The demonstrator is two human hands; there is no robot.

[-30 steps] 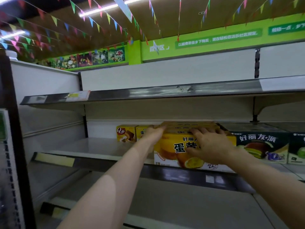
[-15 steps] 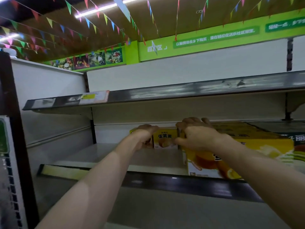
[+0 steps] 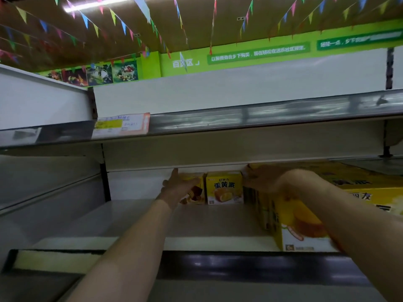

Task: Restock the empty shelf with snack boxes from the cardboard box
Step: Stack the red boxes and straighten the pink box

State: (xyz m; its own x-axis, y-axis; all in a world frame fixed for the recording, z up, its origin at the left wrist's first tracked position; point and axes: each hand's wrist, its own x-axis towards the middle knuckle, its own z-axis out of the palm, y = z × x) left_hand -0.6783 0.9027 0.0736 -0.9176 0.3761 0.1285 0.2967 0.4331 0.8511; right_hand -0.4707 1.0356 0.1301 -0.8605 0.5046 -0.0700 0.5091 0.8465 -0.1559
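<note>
I have the large yellow snack box [image 3: 305, 232] standing at the front edge of the shelf [image 3: 196, 225], toward the right. My right hand [image 3: 266, 179] lies on its top rear corner, probably to steady it. Shadow hides those fingers, so I cannot tell their grip. At the back edge, my left hand [image 3: 178, 184] presses straight, open fingers against a small snack box [image 3: 196, 192], likely squaring it beside its neighbour [image 3: 224, 188].

At right edge large yellow box [image 3: 305, 232] cut off, small box [image 3: 197, 191] half behind left hand [image 3: 174, 186]

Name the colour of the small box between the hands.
Small box: yellow, with a cake picture on its front, seen in the head view.
</note>
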